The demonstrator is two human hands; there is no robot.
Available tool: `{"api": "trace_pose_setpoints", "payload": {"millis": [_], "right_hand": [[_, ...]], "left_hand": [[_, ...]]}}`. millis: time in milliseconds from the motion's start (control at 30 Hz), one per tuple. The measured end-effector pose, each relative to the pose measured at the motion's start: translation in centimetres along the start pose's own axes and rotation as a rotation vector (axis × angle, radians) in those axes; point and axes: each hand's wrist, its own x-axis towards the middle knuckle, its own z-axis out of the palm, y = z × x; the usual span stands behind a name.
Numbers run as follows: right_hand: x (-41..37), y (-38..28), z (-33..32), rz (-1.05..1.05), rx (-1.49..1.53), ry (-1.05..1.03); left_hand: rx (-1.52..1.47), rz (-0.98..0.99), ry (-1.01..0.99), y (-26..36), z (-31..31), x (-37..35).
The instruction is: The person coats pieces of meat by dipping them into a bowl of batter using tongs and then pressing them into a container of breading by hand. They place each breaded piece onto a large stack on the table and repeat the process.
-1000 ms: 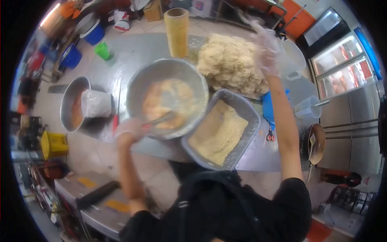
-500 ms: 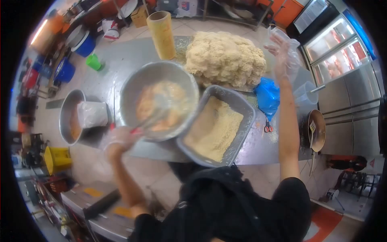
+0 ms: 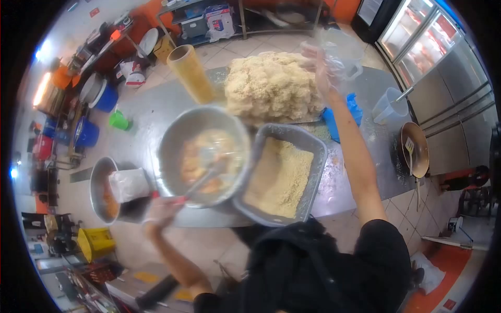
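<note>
My left hand (image 3: pixel 165 210), in a clear plastic glove, is closed around the red grip of metal tongs (image 3: pixel 203 180). The tongs' far end dips into a large steel bowl (image 3: pixel 166 156) of wet, pale orange pieces in milky liquid. My right hand (image 3: pixel 317 65), also in a loose clear glove, is blurred, its fingers stretched out beside a tall heap of crumb-coated pieces (image 3: pixel 271 88). I see nothing held in it. Between my arms sits a grey tub (image 3: pixel 319 167) of yellowish crumbs (image 3: pixel 282 180), touching or almost touching the bowl.
A large film roll (image 3: pixel 190 73) stands behind the bowl. A blue plastic bag (image 3: pixel 334 122) lies partly behind my right forearm. Rightward are a clear jug (image 3: pixel 390 107) and a frying pan (image 3: pixel 421 148) with a slotted turner. Leftward stand a green cup (image 3: pixel 119 120) and another steel bowl (image 3: pixel 96 190).
My right hand has moved left, close to the crumb-coated heap. My left hand still grips the tongs over the bowl. The whole view has shifted with my head.
</note>
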Motion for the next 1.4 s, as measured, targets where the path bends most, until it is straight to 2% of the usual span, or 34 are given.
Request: {"api": "trace_pose_setpoints", "payload": {"millis": [67, 100, 167, 233, 367, 433, 533, 700, 833, 900, 1000, 1033, 1100, 1133, 1167, 1233, 1300, 1367, 1400], "right_hand": [[0.7, 1.5, 1.2, -0.018, 0.086, -0.017], [0.4, 1.5, 1.8, -0.005, 0.101, -0.045], [0.1, 0.4, 2.5, -0.048, 0.092, -0.063], [-0.2, 0.6, 3.0, -0.036, 0.117, -0.09], [-0.7, 1.1, 2.3, 0.03, 0.145, -0.089], [-0.9, 1.3, 2.0, 0.057, 0.167, -0.096], [-1.4, 1.0, 1.7, 0.142, 0.222, -0.074], [-2.1, 1.6, 0.9, 0.165, 0.221, -0.068], [-2.6, 2.3, 0.2, 0.221, 0.247, -0.003], [-3.1, 3.2, -0.4, 0.223, 0.307, 0.015], [-4.3, 4.4, -2.8, 0.223, 0.447, 0.067], [-5.1, 3.9, -3.9, 0.209, 0.435, 0.124], [-7.4, 3.0, -5.8, 0.211, 0.515, 0.229], [-8.4, 3.5, -7.0, 0.203, 0.511, 0.267], [-9.5, 4.4, -7.8, 0.164, 0.528, 0.291], [-11.6, 5.3, -8.9, 0.126, 0.541, 0.325], [-13.7, 5.3, -9.5, 0.184, 0.614, 0.375], [-15.6, 5.4, -10.3, 0.197, 0.632, 0.402], [-16.3, 5.5, -10.9, 0.216, 0.652, 0.419]], "left_hand": [[-0.014, 0.063, 0.06, -1.4, -0.5, -0.5], [-0.12, 0.056, 0.081, -0.5, -0.8, -1.6], [-0.126, 0.047, 0.108, -0.8, -1.3, -1.8], [-0.146, -0.098, 0.065, 0.5, -1.8, -2.2], [-0.206, -0.156, -0.001, -0.4, -1.1, -0.4], [-0.158, -0.154, 0.022, 0.4, -0.9, 0.3], [0.118, -0.178, 0.048, 0.6, -0.1, 2.7], [0.184, -0.197, 0.081, 0.3, 0.6, 4.7], [0.241, -0.174, 0.026, 0.7, 0.7, 6.1], [0.252, -0.225, -0.014, 1.0, 0.6, 6.8], [0.259, -0.327, -0.042, 4.5, -0.9, 3.8], [0.301, -0.304, -0.079, 2.3, -0.8, 4.4], [0.412, -0.286, -0.156, 3.1, -1.6, 3.5], [0.442, -0.326, -0.174, 1.5, -1.3, 4.7], [0.465, -0.303, -0.172, 0.2, -0.8, 5.7], [0.493, -0.177, -0.017, -1.5, 0.1, 7.1], [0.416, -0.174, -0.041, -2.0, 0.4, 8.0], [0.462, 0.001, 0.01, -4.1, 0.6, 8.8], [0.464, 0.007, 0.012, -2.7, 0.5, 7.8]]}}
